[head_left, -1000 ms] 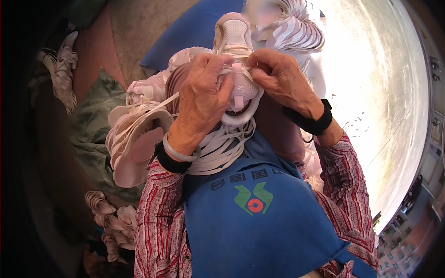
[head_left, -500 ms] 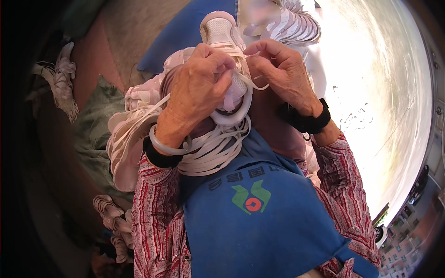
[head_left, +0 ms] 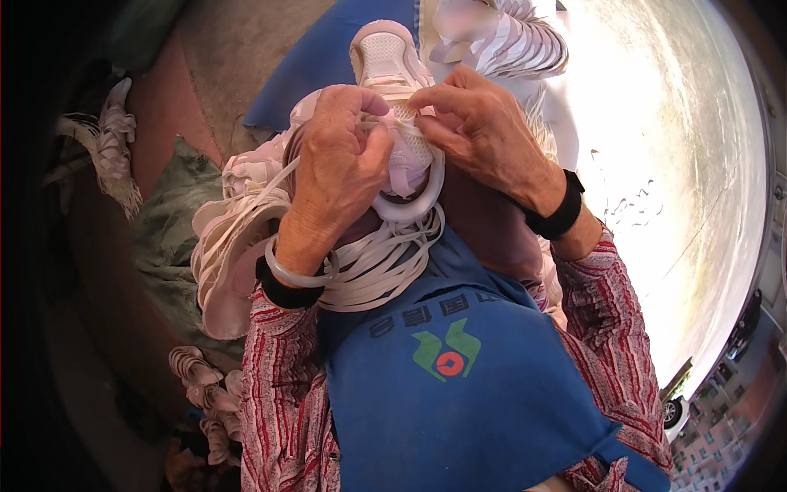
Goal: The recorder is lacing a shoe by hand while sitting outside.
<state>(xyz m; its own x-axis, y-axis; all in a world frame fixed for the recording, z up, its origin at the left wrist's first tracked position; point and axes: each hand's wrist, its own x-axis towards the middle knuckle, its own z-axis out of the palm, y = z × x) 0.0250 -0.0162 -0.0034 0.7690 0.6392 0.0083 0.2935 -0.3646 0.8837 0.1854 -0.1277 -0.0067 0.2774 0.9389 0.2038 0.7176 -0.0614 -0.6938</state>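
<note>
A pale pink-and-white sneaker lies toe-away between my knees, with white lace strands across its front. My left hand, at the shoe's left side, has its fingers curled around a white shoelace over the tongue. From the right, my right hand pinches at the same lace, its fingertips close to the left ones. Its fingers partly hide the eyelets. Below the tongue, a smooth pale ring curves around the shoe's opening. A bundle of loose white laces rests on my lap beneath it.
More pale shoes with trailing laces lie by my left leg, and several others sit lower left. A stack of pale shoe pieces stands at the far right. My blue apron covers my lap. Green cloth lies at left.
My right hand has moved left and slightly down, closer to my left hand. The lace loop that hung below the right fingers no longer shows. The shoe stays nearly in place.
</note>
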